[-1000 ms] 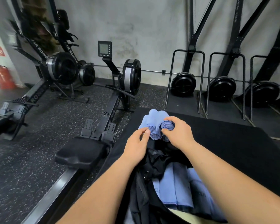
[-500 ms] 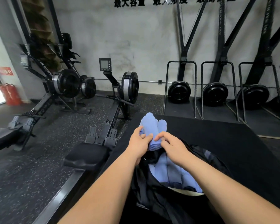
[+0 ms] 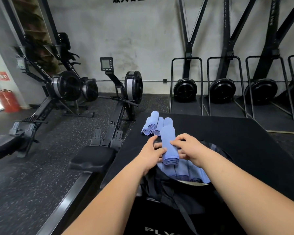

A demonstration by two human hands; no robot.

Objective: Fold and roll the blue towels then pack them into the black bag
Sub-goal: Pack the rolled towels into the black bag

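a rowing machine [image 3: 126,92] stands on the speckled rubber floor [image 3: 49,150], its monitor [image 3: 106,63] raised on an arm and its black seat [image 3: 92,160] nearest the camera. more rowers [image 3: 64,85] sit to its left, near a red fire extinguisher [image 3: 7,100]. black fan-wheel machines [image 3: 185,89] line the grey wall [image 3: 143,31] on the right.

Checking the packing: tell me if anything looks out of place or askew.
Nothing stands out. The left hand and right hand hold one rolled towel over the black bag; packed towels lie side by side, spare rolls piled neatly on the mat.
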